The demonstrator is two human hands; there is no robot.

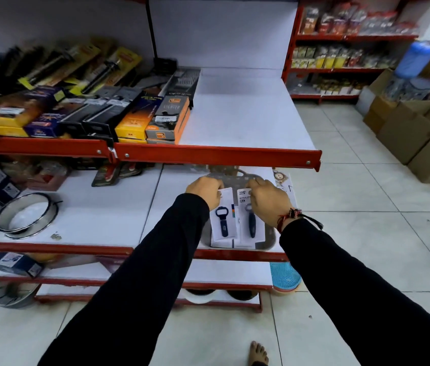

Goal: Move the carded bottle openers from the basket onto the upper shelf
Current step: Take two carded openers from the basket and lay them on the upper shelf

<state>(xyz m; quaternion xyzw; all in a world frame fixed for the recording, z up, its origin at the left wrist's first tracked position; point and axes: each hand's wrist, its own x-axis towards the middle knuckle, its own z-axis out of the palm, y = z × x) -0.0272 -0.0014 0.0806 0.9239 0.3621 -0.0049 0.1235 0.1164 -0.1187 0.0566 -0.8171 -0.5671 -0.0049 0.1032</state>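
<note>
A grey basket (269,243) sits on the lower shelf, under the red lip of the upper shelf (240,120). In it lie white cards with dark blue bottle openers, one on the left (222,221) and one on the right (251,225), with more cards beneath. My left hand (204,190) pinches the top edge of the left card. My right hand (270,200) grips the top of the right card and covers part of it. Both cards still rest in the basket.
Boxed lighters and carded tools (134,114) fill the left part of the upper shelf; its right half is bare white. A round metal sieve (26,215) lies on the lower shelf at left. Cardboard boxes (414,128) stand on the tiled floor at right.
</note>
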